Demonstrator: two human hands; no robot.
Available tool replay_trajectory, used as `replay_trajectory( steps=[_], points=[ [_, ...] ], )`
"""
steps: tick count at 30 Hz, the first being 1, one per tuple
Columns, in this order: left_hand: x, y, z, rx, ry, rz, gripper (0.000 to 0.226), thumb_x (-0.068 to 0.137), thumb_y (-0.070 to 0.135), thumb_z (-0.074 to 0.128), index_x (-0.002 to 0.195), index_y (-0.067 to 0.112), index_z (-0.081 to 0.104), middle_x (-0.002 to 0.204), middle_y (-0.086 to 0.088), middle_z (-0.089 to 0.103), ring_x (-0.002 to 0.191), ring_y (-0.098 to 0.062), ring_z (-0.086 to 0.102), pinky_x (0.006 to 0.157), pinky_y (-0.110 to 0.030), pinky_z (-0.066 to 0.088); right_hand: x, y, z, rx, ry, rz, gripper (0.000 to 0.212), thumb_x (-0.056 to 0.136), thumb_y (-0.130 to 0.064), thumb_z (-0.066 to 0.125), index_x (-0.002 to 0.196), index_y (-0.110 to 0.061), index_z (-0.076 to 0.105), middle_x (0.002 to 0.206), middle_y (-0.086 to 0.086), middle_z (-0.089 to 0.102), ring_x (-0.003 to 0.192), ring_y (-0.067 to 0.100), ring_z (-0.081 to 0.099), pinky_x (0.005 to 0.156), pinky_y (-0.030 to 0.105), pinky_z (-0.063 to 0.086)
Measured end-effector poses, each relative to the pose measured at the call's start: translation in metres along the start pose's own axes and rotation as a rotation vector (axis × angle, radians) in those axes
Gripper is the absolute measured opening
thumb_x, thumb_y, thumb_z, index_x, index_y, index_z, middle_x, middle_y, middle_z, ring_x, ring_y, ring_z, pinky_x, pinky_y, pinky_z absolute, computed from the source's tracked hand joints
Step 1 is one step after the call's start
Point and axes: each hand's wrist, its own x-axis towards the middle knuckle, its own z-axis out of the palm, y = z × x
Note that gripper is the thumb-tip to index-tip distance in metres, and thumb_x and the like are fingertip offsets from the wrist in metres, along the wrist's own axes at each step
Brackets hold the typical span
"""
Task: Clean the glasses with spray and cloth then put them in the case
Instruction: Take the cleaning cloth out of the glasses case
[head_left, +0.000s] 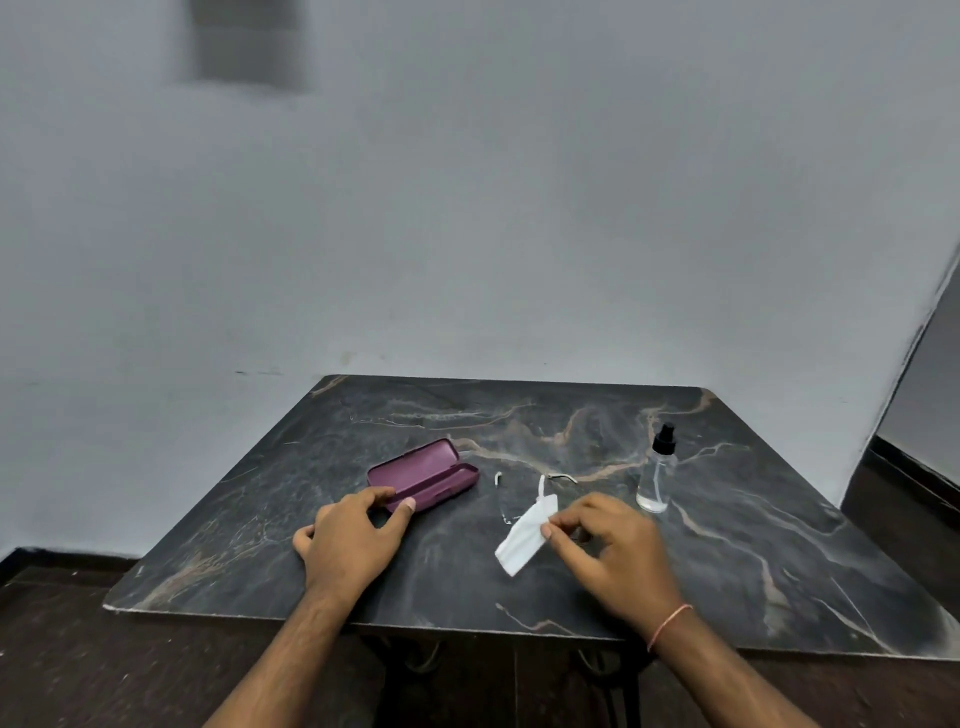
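Marble table (727, 571): spray bottle (657, 470) right, open case (423, 475) left.

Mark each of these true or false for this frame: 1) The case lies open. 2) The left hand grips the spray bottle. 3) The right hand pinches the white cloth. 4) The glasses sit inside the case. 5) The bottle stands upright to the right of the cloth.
1) True: the purple case lies open on the table.
2) False: the left hand holds the case's near end; the spray bottle stands untouched.
3) True: the right hand pinches the white cloth.
4) False: the glasses lie on the table beside the cloth, and the case is empty.
5) True.
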Motion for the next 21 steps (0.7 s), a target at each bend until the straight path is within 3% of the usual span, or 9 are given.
replay_trajectory(
  steps=[3,6,9,13,16,18,21],
  points=[
    [-0.002,0.002,-0.001,0.027,-0.008,0.011,0.055,0.092,0.087,0.052,0.132,0.053,0.07,0.129,0.019,0.073,0.131,-0.016,0.061,0.111,-0.052,0.034,-0.014,0.011,0.002,0.008,0.034,-0.008,0.01,0.094,-0.036,0.079,0.093,-0.027,0.084,0.085,-0.018,0.069,0.072,0.003,0.065,0.067,0.025,0.054],
    [-0.007,0.007,-0.004,0.085,0.004,-0.002,0.054,0.093,0.088,0.048,0.129,0.055,0.071,0.137,0.016,0.067,0.133,-0.019,0.061,0.112,-0.057,0.034,-0.016,0.014,0.002,0.012,0.079,-0.013,0.012,0.095,-0.036,0.078,0.094,-0.025,0.083,0.088,-0.018,0.07,0.073,0.002,0.065,0.066,0.025,0.055],
    [-0.015,0.014,-0.009,0.102,0.099,0.003,0.046,0.097,0.08,0.053,0.124,0.049,0.075,0.141,0.014,0.06,0.132,-0.024,0.06,0.114,-0.062,0.033,-0.016,0.015,0.002,-0.023,0.109,-0.037,0.01,0.096,-0.033,0.079,0.094,-0.024,0.082,0.088,-0.015,0.071,0.076,0.005,0.066,0.067,0.029,0.056],
    [-0.033,0.032,-0.015,0.016,0.215,0.307,0.024,0.101,0.055,0.068,0.118,0.042,0.079,0.126,0.022,0.07,0.12,-0.015,0.065,0.1,-0.052,0.042,-0.019,0.013,0.003,-0.065,0.111,-0.082,0.011,0.097,-0.033,0.079,0.091,-0.024,0.081,0.088,-0.013,0.071,0.079,0.01,0.066,0.069,0.034,0.057],
    [-0.046,0.064,-0.018,-0.187,0.031,0.49,0.027,0.1,0.054,0.068,0.116,0.04,0.083,0.109,0.033,0.077,0.107,0.004,0.071,0.097,-0.029,0.053,-0.02,0.012,0.004,-0.094,0.11,-0.123,0.011,0.096,-0.035,0.079,0.093,-0.025,0.081,0.089,-0.012,0.072,0.08,0.012,0.067,0.07,0.033,0.057],
    [-0.05,0.086,-0.017,-0.248,-0.155,0.511,0.02,0.098,0.056,0.072,0.11,0.045,0.084,0.102,0.04,0.077,0.102,0.011,0.073,0.089,-0.009,0.051,-0.021,0.013,0.004,-0.111,0.12,-0.145,0.011,0.097,-0.035,0.079,0.094,-0.024,0.081,0.09,-0.012,0.072,0.081,0.013,0.067,0.07,0.032,0.057],
    [-0.051,0.105,-0.012,-0.26,-0.381,0.522,0.029,0.085,0.075,0.07,0.105,0.055,0.08,0.104,0.044,0.076,0.099,0.013,0.074,0.085,-0.007,0.055,-0.021,0.014,0.004,-0.13,0.129,-0.167,0.012,0.098,-0.036,0.077,0.096,-0.025,0.081,0.091,-0.011,0.072,0.081,0.013,0.065,0.069,0.032,0.056]
  ],
)
